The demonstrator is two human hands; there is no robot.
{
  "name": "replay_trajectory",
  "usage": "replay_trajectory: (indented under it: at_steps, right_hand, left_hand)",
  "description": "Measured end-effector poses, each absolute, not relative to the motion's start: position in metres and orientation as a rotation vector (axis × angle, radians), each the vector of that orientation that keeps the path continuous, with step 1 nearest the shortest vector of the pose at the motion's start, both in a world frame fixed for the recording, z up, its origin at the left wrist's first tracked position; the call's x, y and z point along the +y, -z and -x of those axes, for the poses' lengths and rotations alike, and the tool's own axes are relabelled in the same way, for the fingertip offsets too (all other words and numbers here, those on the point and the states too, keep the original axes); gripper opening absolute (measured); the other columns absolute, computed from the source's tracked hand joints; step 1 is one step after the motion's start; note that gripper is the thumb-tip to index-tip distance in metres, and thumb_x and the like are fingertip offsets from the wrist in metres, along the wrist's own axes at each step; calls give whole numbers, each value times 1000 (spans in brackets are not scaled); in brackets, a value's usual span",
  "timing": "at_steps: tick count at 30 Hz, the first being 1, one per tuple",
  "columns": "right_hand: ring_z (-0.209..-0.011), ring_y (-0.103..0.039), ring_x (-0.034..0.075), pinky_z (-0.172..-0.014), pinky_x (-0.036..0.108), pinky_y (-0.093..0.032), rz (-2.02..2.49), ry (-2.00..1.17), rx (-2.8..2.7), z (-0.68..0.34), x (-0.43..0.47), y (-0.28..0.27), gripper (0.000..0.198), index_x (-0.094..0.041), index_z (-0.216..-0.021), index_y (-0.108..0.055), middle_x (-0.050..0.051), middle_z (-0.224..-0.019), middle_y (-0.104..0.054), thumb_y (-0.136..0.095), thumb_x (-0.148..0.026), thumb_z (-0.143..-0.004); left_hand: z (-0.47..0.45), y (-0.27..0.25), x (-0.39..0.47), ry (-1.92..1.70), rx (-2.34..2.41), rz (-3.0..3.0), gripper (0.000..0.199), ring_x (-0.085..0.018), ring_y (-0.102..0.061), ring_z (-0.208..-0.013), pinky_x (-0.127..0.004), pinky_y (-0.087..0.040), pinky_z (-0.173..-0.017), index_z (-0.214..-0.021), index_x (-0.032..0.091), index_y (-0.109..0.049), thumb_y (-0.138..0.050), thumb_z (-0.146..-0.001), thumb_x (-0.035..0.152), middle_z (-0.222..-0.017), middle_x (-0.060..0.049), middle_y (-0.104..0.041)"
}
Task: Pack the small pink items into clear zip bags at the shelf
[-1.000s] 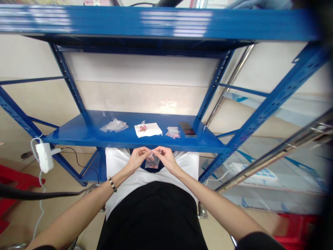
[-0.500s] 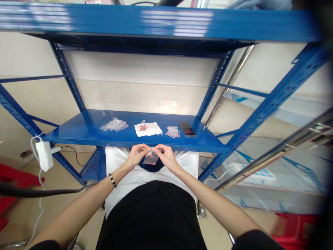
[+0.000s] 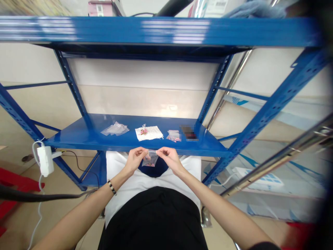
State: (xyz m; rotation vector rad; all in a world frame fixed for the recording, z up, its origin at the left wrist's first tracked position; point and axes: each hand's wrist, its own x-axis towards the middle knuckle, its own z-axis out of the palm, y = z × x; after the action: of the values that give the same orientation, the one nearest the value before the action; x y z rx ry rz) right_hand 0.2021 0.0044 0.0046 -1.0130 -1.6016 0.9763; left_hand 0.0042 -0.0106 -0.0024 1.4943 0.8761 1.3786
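Note:
A small clear plastic bag (image 3: 150, 159) with pinkish beads at its bottom hangs between my hands, just in front of the blue shelf's edge. My left hand (image 3: 135, 159) pinches its upper left corner, and my right hand (image 3: 168, 158) pinches the upper right corner. On the shelf (image 3: 122, 141) beyond lies a white cloth pouch (image 3: 153, 133) with a little heap of pink and brownish beads (image 3: 143, 131) on it. To its right is another bag of beads (image 3: 173, 135). Several flat clear bags (image 3: 116, 128) overlap at the left.
A dark, pixelated flat object (image 3: 189, 133) lies at the shelf's right end. The upper shelf beam (image 3: 130, 31) crosses above my hands. A white power strip (image 3: 45, 160) hangs at the left post, and a metal pole (image 3: 281, 156) slants at the right.
My hands have drawn slightly apart, and the bag's top edge is stretched wider between them. The view has tilted up a little, showing more above the upper beam.

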Motion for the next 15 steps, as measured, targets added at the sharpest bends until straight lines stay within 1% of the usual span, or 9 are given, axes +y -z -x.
replay_trajectory:
  at_steps: [4,10,15]
  right_hand:
    - [-69,-56,16,-67,28,-42,1004,-1007,-1619,-203,7,-7,30,-15,-76,-70,4,-75,-68,-68,-44,-81]
    - [-74,-58,16,-72,28,-44,916,-1074,-1635,-196,-8,-9,25,-17,-76,-68,3,-77,-67,-68,-41,-81]
    - [-76,-61,18,-73,29,-47,866,-1137,-1732,-192,-9,-6,31,-17,-78,-68,5,-79,-70,-62,-47,-86]
  left_hand:
    - [-7,6,-7,-1336,876,-1476,33,-16,-64,-63,-26,-46,-61,-74,13,-67,-63,-87,43,-70,-9,-72]
    - [-6,8,-18,-1257,877,-1415,32,-19,-68,-68,-27,-48,-63,-84,11,-70,-69,-82,43,-76,-11,-75]
    - [-10,11,-17,-1227,875,-1419,34,-17,-67,-65,-25,-48,-62,-83,11,-70,-71,-80,44,-73,-10,-74]
